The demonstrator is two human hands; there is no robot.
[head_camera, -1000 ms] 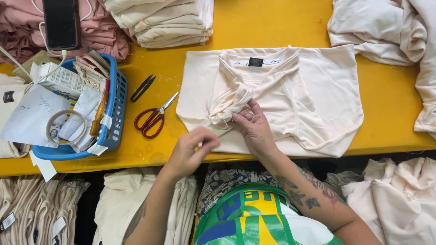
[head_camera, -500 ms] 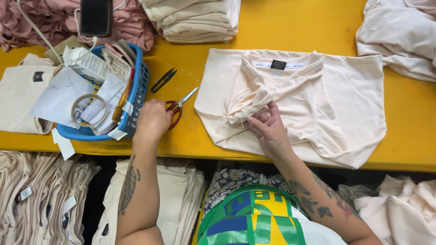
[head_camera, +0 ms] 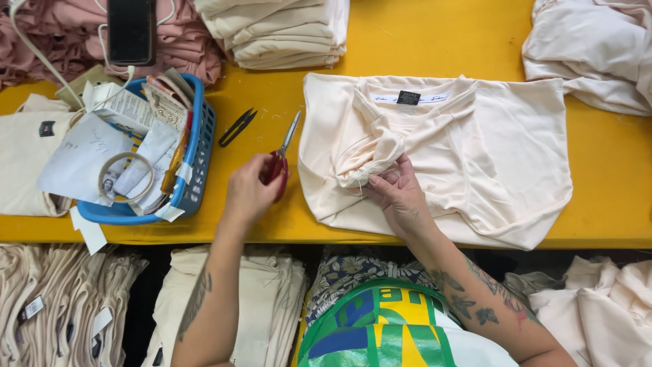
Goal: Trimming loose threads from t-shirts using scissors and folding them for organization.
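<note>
One cream shirt (head_camera: 475,156) is laid on the yellow bench (head_camera: 421,41), bunched fabric pinched by right hand (head_camera: 401,197) fingers. Red scissors (head_camera: 280,160) are gripped by left hand (head_camera: 248,194); nothing appears cut yet.

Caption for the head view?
Left hand grips red-handled scissors; right hand pinches cream shirt on yellow table.

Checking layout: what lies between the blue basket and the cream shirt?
Head view: black thread snips, plus red-handled scissors in the left hand, on yellow table.
</note>
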